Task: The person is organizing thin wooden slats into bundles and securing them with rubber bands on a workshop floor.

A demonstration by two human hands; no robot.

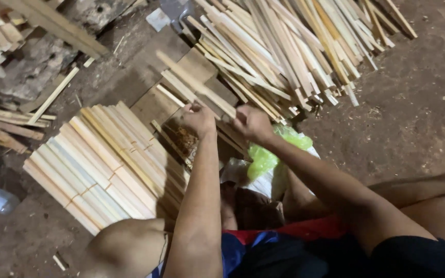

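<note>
Both forearms are reaching forward and away from the seated person's body, running almost side by side over the knees. The left hand (199, 119) is sitting knuckles-up with its fingers curled closed, pinching the near end of a long pale wooden slat (198, 85) between thumb and fingertips. The right hand (252, 123) is lying just beside it, also clenched into a loose fist, though what it is gripping cannot be told, since the fingers are folding away from the camera. The slat is running up and to the left from the left hand's grip, lying tilted across a flat brown wooden board (153, 72) on the dirt floor (413, 113). Beyond both hands, a loose heap of pale wooden sticks (294, 46) is fanning out. Left of the left arm, a tied bundle of flat light wooden strips (101, 164) is lying close beside the knee. Under the right wrist, a crumpled bright green plastic bag (266, 154) is showing.
</note>
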